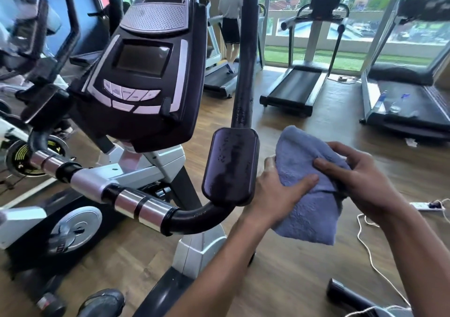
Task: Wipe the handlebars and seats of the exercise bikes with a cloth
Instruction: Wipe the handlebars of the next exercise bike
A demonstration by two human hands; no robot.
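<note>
Blue-grey terry cloth [309,177] held just right of the bike's elbow pad [231,165], off the handlebar [244,56]. Left hand [277,190] gripping lower fold, thumb pressed on top; right hand [360,177] pinching upper edge. Droplets visible on pad and bar. Likely risks: bunched cloth smearing rather than drying, loose tail snagging, bar top missed.

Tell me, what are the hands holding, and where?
Both hold the cloth. The left hand grips its left edge, thumb on top; the right hand pinches its right side.
</note>
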